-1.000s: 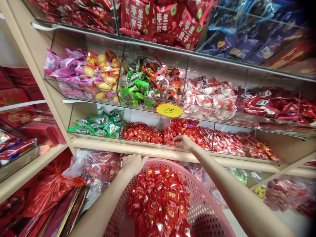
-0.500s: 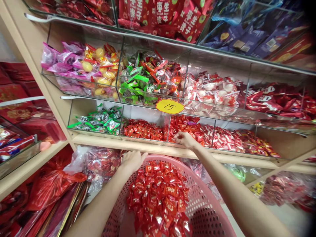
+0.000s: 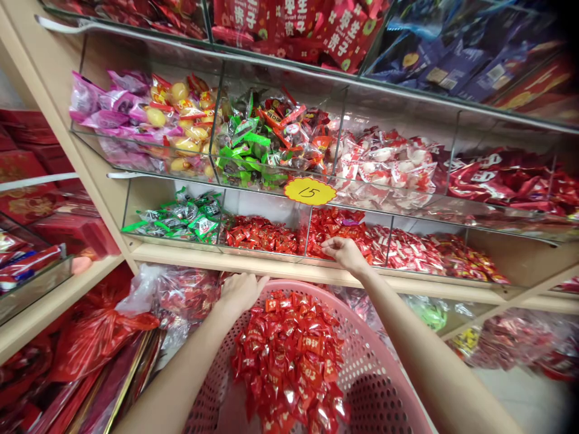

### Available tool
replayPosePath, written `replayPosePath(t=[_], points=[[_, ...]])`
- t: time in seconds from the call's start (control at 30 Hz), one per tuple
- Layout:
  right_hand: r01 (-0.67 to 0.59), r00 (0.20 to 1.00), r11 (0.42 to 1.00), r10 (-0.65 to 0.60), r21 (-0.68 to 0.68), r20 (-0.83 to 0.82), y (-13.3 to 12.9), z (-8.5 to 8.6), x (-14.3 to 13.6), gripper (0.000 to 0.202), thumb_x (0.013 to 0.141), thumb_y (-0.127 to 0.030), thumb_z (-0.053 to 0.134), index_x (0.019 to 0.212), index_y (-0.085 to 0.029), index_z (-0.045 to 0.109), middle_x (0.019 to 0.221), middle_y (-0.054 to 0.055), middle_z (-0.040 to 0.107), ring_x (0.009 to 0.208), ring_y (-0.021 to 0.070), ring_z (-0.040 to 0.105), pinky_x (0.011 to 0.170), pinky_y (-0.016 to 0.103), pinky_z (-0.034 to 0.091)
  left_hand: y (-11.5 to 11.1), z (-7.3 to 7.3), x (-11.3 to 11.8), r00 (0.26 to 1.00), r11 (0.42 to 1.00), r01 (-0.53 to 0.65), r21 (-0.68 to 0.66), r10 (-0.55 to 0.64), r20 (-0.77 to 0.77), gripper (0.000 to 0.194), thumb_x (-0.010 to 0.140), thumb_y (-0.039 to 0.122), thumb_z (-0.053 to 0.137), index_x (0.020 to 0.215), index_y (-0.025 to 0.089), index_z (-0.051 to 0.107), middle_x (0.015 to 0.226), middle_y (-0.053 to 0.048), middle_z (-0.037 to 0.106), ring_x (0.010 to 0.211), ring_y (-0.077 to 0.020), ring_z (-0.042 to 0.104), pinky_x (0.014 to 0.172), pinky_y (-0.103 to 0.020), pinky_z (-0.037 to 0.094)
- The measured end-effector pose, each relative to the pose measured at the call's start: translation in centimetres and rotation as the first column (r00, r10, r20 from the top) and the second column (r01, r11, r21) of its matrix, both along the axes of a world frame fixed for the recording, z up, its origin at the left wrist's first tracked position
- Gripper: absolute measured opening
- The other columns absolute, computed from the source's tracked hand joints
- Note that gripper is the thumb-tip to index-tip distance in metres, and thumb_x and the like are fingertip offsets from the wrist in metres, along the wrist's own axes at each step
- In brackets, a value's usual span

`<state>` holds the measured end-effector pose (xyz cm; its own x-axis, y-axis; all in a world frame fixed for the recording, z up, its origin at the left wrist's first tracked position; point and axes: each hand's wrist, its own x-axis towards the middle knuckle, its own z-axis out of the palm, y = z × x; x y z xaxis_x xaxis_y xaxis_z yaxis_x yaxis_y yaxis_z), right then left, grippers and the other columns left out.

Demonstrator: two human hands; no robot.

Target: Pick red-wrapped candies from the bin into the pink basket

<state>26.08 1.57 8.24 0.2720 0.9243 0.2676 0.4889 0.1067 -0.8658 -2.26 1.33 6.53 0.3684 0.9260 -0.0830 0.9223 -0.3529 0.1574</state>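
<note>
My left hand point(image 3: 242, 292) is closed over the far left rim of a pink perforated basket point(image 3: 362, 349), which holds a heap of red wrapped candies point(image 3: 289, 361). My right hand point(image 3: 344, 253) reaches to the front of the lowest shelf, its fingers bent close together beside the red candies point(image 3: 337, 224) in a clear-fronted compartment. Whether a candy is between those fingers is too small to tell.
Green-wrapped candies point(image 3: 185, 215) lie left on the low shelf. Above hangs a yellow price tag point(image 3: 310, 191) on a clear bin edge. The wooden shelf edge point(image 3: 181, 256) runs behind the basket. Red bags point(image 3: 97, 337) stand lower left.
My right hand has shifted slightly right and its fingers show a little more. The view has tilted slightly; my left hand remains on the rim.
</note>
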Motion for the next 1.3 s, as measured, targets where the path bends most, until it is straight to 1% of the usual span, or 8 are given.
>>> replayPosePath(t=[0.13,0.23,0.3,0.47,0.57,0.67,1.0,1.3], points=[[0.093,0.993,0.987,-0.083,0.132,-0.081,-1.5,0.6,-0.3,0.042,0.061,-0.051,0.065,0.083,-0.014,0.061,0.080,0.007,0.065,0.070,0.0154,0.059,0.066,0.029,0.047,0.1,-0.1,0.0,1.000,1.000,0.010,0.004,-0.010,0.006,0.069,0.087,0.055,0.018,0.095,0.009,0.068,0.098,-0.019,0.066,0.095,-0.0335,0.060,0.082,-0.042,0.044],[0.187,0.974,0.951,-0.148,0.247,-0.169,-3.7,1.0,-1.6,0.040,0.066,-0.049,0.064,0.087,-0.015,0.060,0.084,0.007,0.064,0.072,0.0157,0.058,0.068,0.030,0.047,0.2,-0.3,0.1,1.000,1.000,0.016,0.004,-0.017,0.004,0.069,0.087,0.055,0.018,0.094,0.009,0.069,0.098,-0.020,0.066,0.095,-0.0332,0.060,0.082,-0.042,0.044],[0.165,0.978,0.943,-0.118,0.290,-0.174,-5.6,0.8,-3.1,0.032,0.069,-0.043,0.065,0.087,-0.016,0.060,0.081,0.006,0.063,0.071,0.0157,0.057,0.068,0.031,0.047,0.3,-0.4,0.2,1.000,1.000,0.017,0.008,-0.017,0.005,0.070,0.087,0.055,0.017,0.095,0.009,0.069,0.097,-0.020,0.066,0.095,-0.0326,0.060,0.082,-0.042,0.044],[-0.105,0.991,0.981,0.089,0.161,0.103,-9.3,-1.5,-6.9,0.018,0.082,-0.035,0.054,0.085,-0.019,0.062,0.080,0.005,0.063,0.070,0.0160,0.056,0.066,0.030,0.045,0.1,-0.3,0.3,1.000,1.000,0.016,0.005,-0.016,-0.001,0.070,0.087,0.057,0.017,0.096,0.010,0.068,0.098,-0.019,0.066,0.095,-0.0311,0.060,0.083,-0.039,0.044],[-0.202,0.944,0.976,0.172,0.082,0.281,-10.1,-2.8,-7.9,0.016,0.086,-0.029,0.049,0.085,-0.020,0.062,0.083,0.004,0.062,0.075,0.0166,0.056,0.069,0.029,0.044,0.0,-0.1,0.3,1.000,1.000,0.014,0.018,-0.014,-0.008,0.069,0.087,0.055,0.018,0.094,0.010,0.068,0.098,-0.019,0.066,0.094,-0.0321,0.061,0.082,-0.040,0.044],[-0.276,0.909,0.960,0.248,0.039,0.334,-10.4,-3.3,-8.2,0.016,0.087,-0.025,0.046,0.087,-0.021,0.061,0.085,0.004,0.061,0.082,0.0172,0.057,0.075,0.030,0.044,-0.1,0.0,0.2,1.000,1.000,0.013,0.022,-0.013,-0.008,0.069,0.087,0.055,0.017,0.094,0.009,0.068,0.096,-0.019,0.067,0.093,-0.0330,0.061,0.081,-0.042,0.044],[-0.301,0.893,0.953,0.288,-0.017,0.346,-10.7,-3.8,-7.8,0.017,0.086,-0.019,0.046,0.089,-0.022,0.062,0.090,0.004,0.064,0.086,0.0171,0.058,0.079,0.032,0.045,-0.2,0.3,0.2,1.000,1.000,-0.001,-0.017,0.001,0.001,0.068,0.087,0.056,0.018,0.098,0.010,0.067,0.101,-0.018,0.065,0.098,-0.0296,0.059,0.085,-0.037,0.042],[-0.286,0.840,0.958,0.252,-0.002,0.481,-10.9,-3.2,-7.6,0.017,0.085,-0.017,0.045,0.089,-0.021,0.061,0.090,0.005,0.062,0.087,0.0184,0.056,0.080,0.033,0.042,0.0,0.1,0.4,1.000,1.000,0.019,0.005,-0.019,-0.014,0.068,0.087,0.054,0.018,0.094,0.010,0.068,0.098,-0.019,0.066,0.095,-0.0324,0.060,0.081,-0.042,0.043]])
